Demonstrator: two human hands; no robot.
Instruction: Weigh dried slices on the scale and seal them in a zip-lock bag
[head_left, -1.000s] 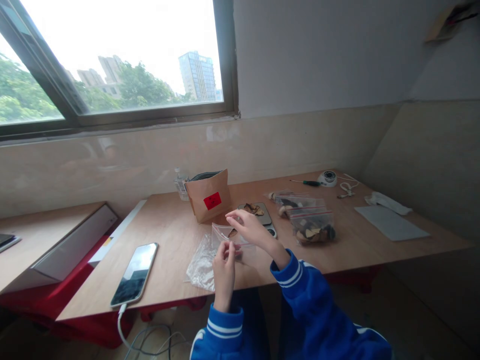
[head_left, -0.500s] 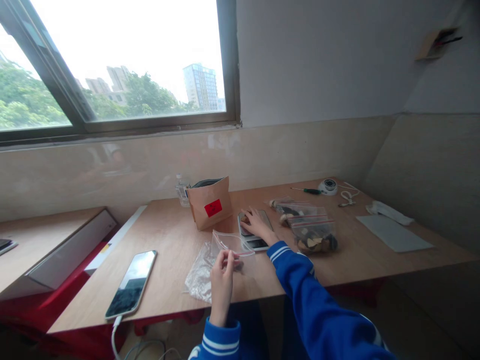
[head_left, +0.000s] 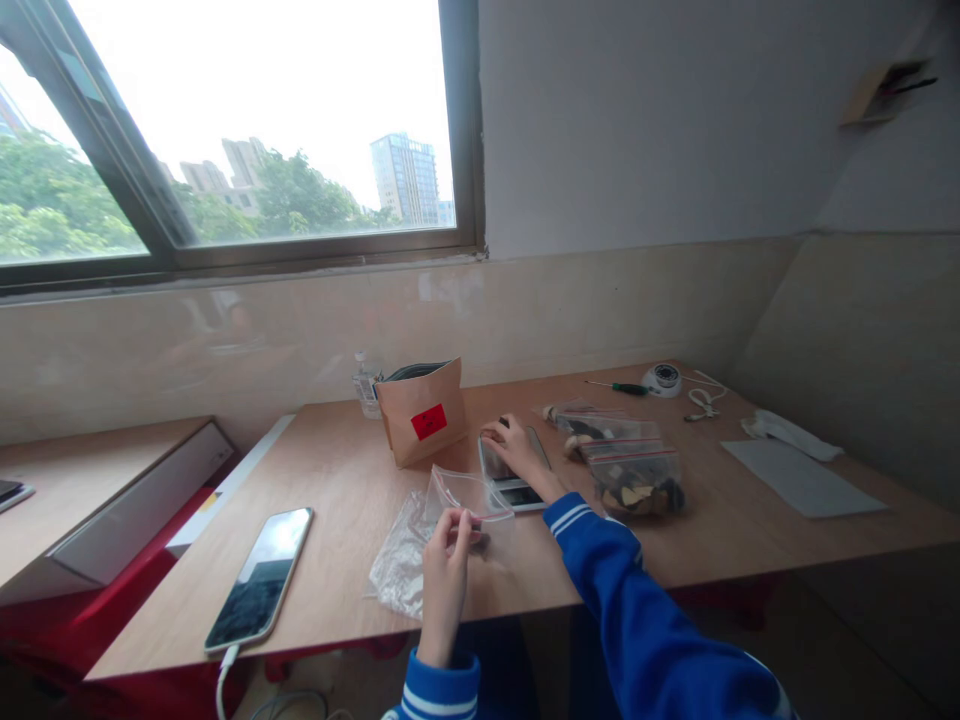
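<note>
My left hand (head_left: 448,550) is closed in a pinch on a clear zip bag (head_left: 471,496) with a red seal line. Something small and dark shows low inside that bag. Farther forward, my right hand (head_left: 516,446) is over a small flat digital scale (head_left: 517,494), its fingers curled together at the far left of the weighing plate. What those fingers hold, if anything, is too small to make out. Crumpled clear plastic (head_left: 400,562) lies left of the zip bag. A brown paper pouch (head_left: 405,430) with a red label stands open behind, left of the scale.
Zip bags (head_left: 637,480) of dark and tan dried pieces lie to the right. Beyond them are a screwdriver (head_left: 628,388), a dome camera (head_left: 663,379) and a white sheet (head_left: 802,478). A phone (head_left: 261,580) with a cable lies left; a bottle (head_left: 366,385) stands behind the pouch.
The fingers of my right hand have drawn together over the scale plate. My left hand still pinches the zip bag. The whole view has shifted slightly.
</note>
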